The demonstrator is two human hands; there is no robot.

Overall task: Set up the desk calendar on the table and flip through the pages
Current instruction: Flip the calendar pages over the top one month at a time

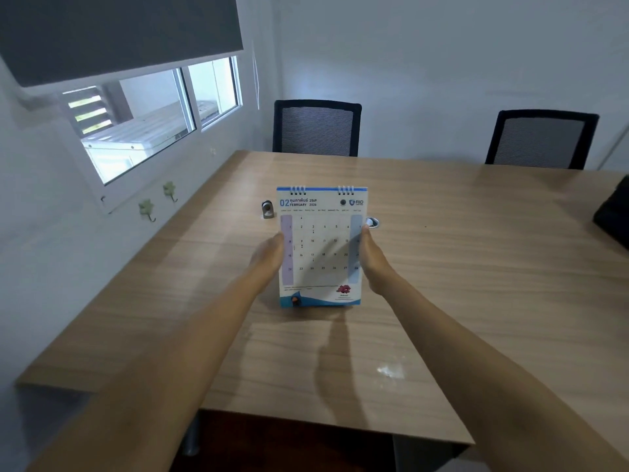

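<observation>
Holding the calendar (321, 247) upright between both hands, I press my left hand (267, 255) against its left edge and my right hand (372, 258) against its right edge, so both are grasping it. Its bottom edge sits at the table (476, 267), near the middle, though I cannot tell whether it touches the wood. The front page reads February, with wire binding along the top. Behind it, just beside its left edge, stands a small metal object (268, 209); a round fitting (372, 222) peeks out past its right edge. Two chairs (316, 128) stand at the far side.
</observation>
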